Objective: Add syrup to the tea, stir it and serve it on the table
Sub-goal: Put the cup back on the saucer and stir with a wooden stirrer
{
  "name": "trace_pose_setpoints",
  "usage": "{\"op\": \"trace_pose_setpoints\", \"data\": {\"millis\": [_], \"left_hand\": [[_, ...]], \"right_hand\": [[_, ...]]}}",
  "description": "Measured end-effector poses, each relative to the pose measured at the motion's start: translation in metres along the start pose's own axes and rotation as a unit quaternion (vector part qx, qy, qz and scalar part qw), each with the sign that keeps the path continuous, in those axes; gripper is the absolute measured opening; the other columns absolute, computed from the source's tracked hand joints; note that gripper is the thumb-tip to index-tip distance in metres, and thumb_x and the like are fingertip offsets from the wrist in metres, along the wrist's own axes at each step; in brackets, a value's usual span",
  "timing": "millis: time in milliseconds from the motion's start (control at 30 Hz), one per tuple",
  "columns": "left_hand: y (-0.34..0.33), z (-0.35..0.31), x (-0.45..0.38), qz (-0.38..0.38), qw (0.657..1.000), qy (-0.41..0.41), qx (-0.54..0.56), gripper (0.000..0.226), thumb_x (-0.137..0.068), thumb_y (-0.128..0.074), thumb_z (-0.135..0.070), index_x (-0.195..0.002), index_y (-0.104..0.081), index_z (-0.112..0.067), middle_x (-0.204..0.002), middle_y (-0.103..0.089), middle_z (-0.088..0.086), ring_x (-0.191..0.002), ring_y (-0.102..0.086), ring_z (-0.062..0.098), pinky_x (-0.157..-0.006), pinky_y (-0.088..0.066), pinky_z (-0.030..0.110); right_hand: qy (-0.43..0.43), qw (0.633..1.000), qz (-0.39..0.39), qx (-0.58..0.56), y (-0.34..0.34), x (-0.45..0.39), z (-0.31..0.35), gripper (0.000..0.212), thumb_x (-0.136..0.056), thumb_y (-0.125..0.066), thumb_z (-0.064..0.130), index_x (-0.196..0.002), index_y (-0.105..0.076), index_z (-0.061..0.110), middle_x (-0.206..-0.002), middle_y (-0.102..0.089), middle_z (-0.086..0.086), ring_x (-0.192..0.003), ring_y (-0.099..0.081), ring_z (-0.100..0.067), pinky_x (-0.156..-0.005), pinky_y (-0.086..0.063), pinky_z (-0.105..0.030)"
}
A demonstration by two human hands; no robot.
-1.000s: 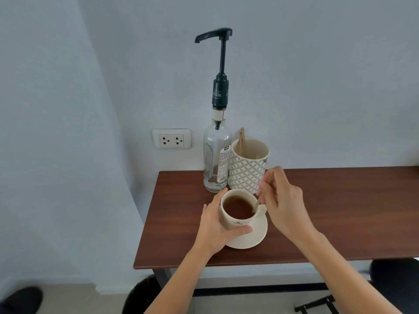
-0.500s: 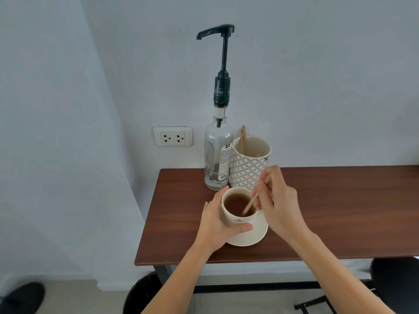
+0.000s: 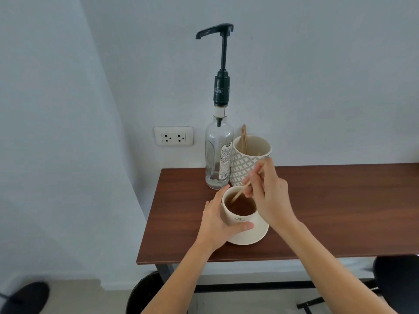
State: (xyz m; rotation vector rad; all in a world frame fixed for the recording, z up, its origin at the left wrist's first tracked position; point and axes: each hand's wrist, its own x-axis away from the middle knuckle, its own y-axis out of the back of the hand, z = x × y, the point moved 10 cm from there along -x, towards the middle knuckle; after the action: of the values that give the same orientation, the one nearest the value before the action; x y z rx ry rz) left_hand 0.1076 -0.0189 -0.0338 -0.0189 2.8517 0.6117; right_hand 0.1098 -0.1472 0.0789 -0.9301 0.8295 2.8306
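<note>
My left hand [image 3: 215, 225] clasps the cup [image 3: 238, 217]; my right hand [image 3: 268, 196] pinches the stirrer [image 3: 241, 192], tip in tea. Risk: vigorous stirring slops tea over the rim onto the saucer [image 3: 251, 237], since the level looks high.

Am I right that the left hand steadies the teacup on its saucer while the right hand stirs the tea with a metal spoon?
Not quite. In the head view the right hand stirs with a thin wooden stick, not a metal spoon. The rest holds: the left hand steadies the teacup on its saucer.
</note>
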Motion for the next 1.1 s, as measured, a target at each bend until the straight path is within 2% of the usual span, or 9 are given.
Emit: {"op": "trace_pose_setpoints", "data": {"millis": [167, 233, 333, 400, 567, 700, 867, 1000, 1100], "left_hand": [[0.000, -0.001, 0.000, 0.002, 1.000, -0.001, -0.002, 0.093, -0.053, -0.089, -0.056, -0.123, -0.031, -0.074, -0.130, -0.050, -0.043, -0.130, -0.047, -0.006, -0.118, -0.029, 0.057], [0.000, -0.001, -0.001, 0.001, 1.000, -0.003, 0.001, 0.092, -0.053, -0.090, -0.055, -0.122, -0.031, -0.075, -0.129, -0.051, -0.042, -0.129, -0.049, -0.005, -0.117, -0.030, 0.056], [0.000, 0.000, -0.001, 0.002, 1.000, -0.002, 0.006, 0.092, -0.053, -0.089, -0.055, -0.121, -0.031, -0.076, -0.131, -0.056, -0.033, -0.129, -0.051, -0.001, -0.117, -0.032, 0.057], [0.000, -0.001, 0.000, 0.005, 1.000, -0.002, 0.005, 0.092, -0.053, -0.089, -0.055, -0.121, -0.030, -0.077, -0.129, -0.054, -0.039, -0.129, -0.050, -0.004, -0.117, -0.032, 0.057], [0.000, -0.003, 0.000, 0.003, 1.000, -0.002, 0.004, 0.092, -0.052, -0.088, -0.057, -0.120, -0.029, -0.079, -0.129, -0.050, -0.043, -0.128, -0.048, -0.007, -0.118, -0.029, 0.056], [0.000, 0.000, 0.000, 0.003, 1.000, 0.000, 0.009, 0.093, -0.052, -0.089, -0.057, -0.121, -0.030, -0.077, -0.129, -0.056, -0.035, -0.129, -0.051, -0.001, -0.117, -0.031, 0.057], [0.000, -0.003, 0.001, 0.004, 1.000, 0.000, 0.000, 0.093, -0.053, -0.088, -0.058, -0.122, -0.029, -0.076, -0.128, -0.047, -0.047, -0.131, -0.048, -0.002, -0.118, -0.030, 0.057], [0.000, -0.001, 0.000, 0.002, 1.000, 0.002, 0.003, 0.094, -0.053, -0.088, -0.059, -0.123, -0.029, -0.075, -0.131, -0.057, -0.031, -0.130, -0.051, 0.001, -0.117, -0.032, 0.058], [0.000, -0.001, 0.001, 0.001, 1.000, -0.002, 0.002, 0.092, -0.054, -0.088, -0.057, -0.122, -0.029, -0.076, -0.129, -0.057, -0.033, -0.130, -0.051, 0.000, -0.117, -0.032, 0.058]], "right_hand": [[0.015, 0.995, -0.005, 0.103, 0.018, -0.007, -0.009, 0.008, -0.101, -0.039, 0.009, -0.098, -0.037, 0.016, -0.069, -0.061, -0.009, -0.056, -0.060, -0.027, -0.055, -0.052, -0.049], [0.007, 0.996, 0.001, 0.085, 0.017, 0.001, -0.006, 0.011, -0.101, -0.040, 0.007, -0.095, -0.036, 0.016, -0.067, -0.061, -0.010, -0.053, -0.059, -0.025, -0.055, -0.051, -0.045], [-0.015, 1.000, 0.008, 0.010, 0.001, 0.003, -0.004, 0.015, -0.102, -0.043, 0.006, -0.093, -0.038, 0.018, -0.070, -0.067, -0.006, -0.052, -0.064, -0.016, -0.056, -0.053, -0.024], [-0.006, 1.000, -0.010, 0.013, 0.000, -0.003, -0.004, 0.017, -0.102, -0.043, 0.005, -0.095, -0.037, 0.019, -0.074, -0.067, -0.006, -0.057, -0.064, -0.016, -0.057, -0.051, -0.019], [0.000, 0.996, -0.004, 0.092, 0.017, -0.003, -0.012, 0.005, -0.100, -0.033, 0.016, -0.098, -0.032, 0.020, -0.067, -0.061, -0.009, -0.054, -0.058, -0.025, -0.053, -0.050, -0.041], [-0.021, 1.000, 0.008, 0.017, -0.001, 0.002, -0.008, 0.013, -0.102, -0.041, 0.006, -0.095, -0.037, 0.016, -0.071, -0.067, -0.006, -0.054, -0.063, -0.018, -0.055, -0.052, -0.023], [-0.030, 0.997, -0.004, 0.067, 0.010, -0.007, -0.020, 0.013, -0.101, -0.039, 0.007, -0.097, -0.035, 0.018, -0.072, -0.064, -0.007, -0.056, -0.060, -0.021, -0.057, -0.053, -0.037], [-0.064, 0.998, 0.007, 0.002, 0.000, 0.002, -0.021, 0.012, -0.102, -0.040, 0.006, -0.094, -0.038, 0.014, -0.071, -0.069, -0.008, -0.054, -0.064, -0.021, -0.056, -0.054, -0.026], [-0.031, 0.998, -0.019, 0.047, 0.007, -0.002, -0.020, 0.013, -0.102, -0.039, 0.006, -0.096, -0.035, 0.017, -0.070, -0.065, -0.006, -0.055, -0.060, -0.018, -0.054, -0.048, -0.026]]}}
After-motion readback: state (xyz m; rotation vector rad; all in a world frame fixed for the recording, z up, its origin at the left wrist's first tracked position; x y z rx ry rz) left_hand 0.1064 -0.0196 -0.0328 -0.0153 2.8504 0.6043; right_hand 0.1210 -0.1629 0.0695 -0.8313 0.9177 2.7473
